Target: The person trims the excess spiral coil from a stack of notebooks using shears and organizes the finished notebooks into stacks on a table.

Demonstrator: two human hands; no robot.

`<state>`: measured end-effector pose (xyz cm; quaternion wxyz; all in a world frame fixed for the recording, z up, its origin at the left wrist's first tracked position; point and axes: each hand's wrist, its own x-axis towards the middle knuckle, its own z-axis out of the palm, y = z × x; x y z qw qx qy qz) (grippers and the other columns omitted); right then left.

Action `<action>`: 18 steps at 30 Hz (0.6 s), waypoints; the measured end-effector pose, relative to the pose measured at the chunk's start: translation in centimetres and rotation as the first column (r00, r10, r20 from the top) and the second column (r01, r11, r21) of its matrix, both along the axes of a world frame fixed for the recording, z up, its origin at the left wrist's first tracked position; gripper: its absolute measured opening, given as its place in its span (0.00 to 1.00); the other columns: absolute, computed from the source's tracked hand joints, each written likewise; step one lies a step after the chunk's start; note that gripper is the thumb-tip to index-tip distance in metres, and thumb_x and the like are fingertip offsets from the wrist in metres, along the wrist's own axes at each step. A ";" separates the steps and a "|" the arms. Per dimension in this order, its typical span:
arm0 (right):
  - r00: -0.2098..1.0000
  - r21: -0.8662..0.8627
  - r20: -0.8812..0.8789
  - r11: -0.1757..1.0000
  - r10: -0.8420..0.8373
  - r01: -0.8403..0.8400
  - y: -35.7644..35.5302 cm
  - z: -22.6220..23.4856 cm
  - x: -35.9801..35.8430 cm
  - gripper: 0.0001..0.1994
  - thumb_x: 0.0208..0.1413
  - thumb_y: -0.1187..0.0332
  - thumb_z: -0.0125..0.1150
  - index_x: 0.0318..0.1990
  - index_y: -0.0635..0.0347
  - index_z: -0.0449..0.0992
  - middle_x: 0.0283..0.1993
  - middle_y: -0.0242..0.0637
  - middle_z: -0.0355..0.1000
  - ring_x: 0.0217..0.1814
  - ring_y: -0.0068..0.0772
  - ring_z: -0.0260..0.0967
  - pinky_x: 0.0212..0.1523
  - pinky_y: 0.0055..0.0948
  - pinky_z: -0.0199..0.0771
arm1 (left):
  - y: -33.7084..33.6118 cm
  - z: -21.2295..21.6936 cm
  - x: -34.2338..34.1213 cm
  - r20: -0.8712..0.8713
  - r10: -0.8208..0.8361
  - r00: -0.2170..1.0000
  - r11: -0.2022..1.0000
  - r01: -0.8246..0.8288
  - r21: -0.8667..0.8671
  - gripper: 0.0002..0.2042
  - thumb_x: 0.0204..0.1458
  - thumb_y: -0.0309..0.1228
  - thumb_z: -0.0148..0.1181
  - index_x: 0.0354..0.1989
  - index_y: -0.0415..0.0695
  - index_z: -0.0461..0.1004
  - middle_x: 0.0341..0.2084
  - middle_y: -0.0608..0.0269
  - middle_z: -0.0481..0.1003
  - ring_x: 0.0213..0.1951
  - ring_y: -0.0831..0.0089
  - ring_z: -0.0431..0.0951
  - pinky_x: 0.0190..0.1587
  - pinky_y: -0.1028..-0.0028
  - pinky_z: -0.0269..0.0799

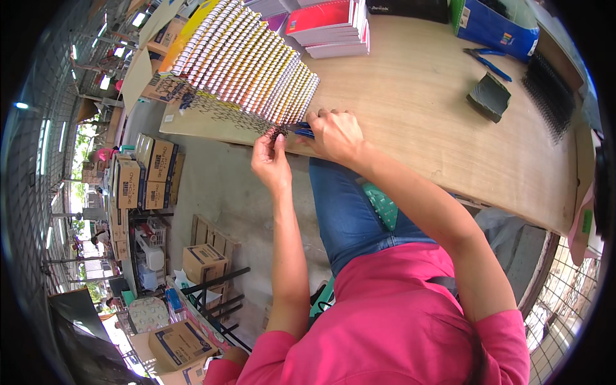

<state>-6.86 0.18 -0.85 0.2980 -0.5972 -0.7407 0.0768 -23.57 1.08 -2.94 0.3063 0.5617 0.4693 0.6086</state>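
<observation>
A tall stack of spiral notebooks [247,61] leans at the left end of the wooden table [410,83], yellow and orange edges showing between rows of wire coils. Dark loose coil ends [224,112] hang from its near side. At the stack's lower corner, my left hand [272,160] pinches one of these wire coil ends between thumb and fingers. Blue-handled pliers [303,130] are gripped in my right hand [339,136], their jaws close to the left fingertips. My fingers partly hide the jaws, so whether they touch the wire cannot be seen.
Red-covered notebooks [327,22] are piled behind the stack. On the table's right lie another blue-handled tool [491,65], a dark block [489,97] and a bundle of black coils [550,96], near a blue box [497,29]. Cardboard boxes [157,167] stand at the left.
</observation>
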 end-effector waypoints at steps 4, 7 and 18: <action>0.998 0.081 -0.047 0.996 -0.036 0.040 -0.9 0.0 0.7 0.25 0.48 0.45 0.67 0.39 0.59 0.76 0.37 0.42 0.75 0.39 0.47 0.75 0.36 0.49 0.76 | -0.9 0.7 0.3 0.178 0.046 0.983 0.982 -0.012 -0.187 0.10 0.60 0.18 0.53 0.50 0.33 0.71 0.42 0.56 0.77 0.43 0.73 0.78 0.49 0.74 0.78; 0.994 0.141 -0.053 0.985 -0.095 0.101 -1.6 0.3 1.0 0.25 0.47 0.45 0.67 0.41 0.59 0.76 0.40 0.41 0.74 0.44 0.47 0.73 0.39 0.49 0.75 | -1.0 1.8 -1.2 0.758 -0.100 0.644 0.879 0.414 -0.236 0.12 0.60 0.20 0.50 0.52 0.33 0.69 0.47 0.51 0.75 0.47 0.67 0.77 0.53 0.71 0.77; 0.998 0.074 -0.037 0.996 -0.052 0.055 -0.8 0.2 0.2 0.27 0.48 0.45 0.66 0.42 0.62 0.77 0.42 0.43 0.75 0.45 0.48 0.73 0.38 0.50 0.73 | -1.3 2.8 1.4 -0.026 0.097 0.995 0.983 -0.100 -0.156 0.10 0.62 0.31 0.57 0.46 0.39 0.67 0.33 0.68 0.72 0.22 0.89 0.60 0.20 0.84 0.52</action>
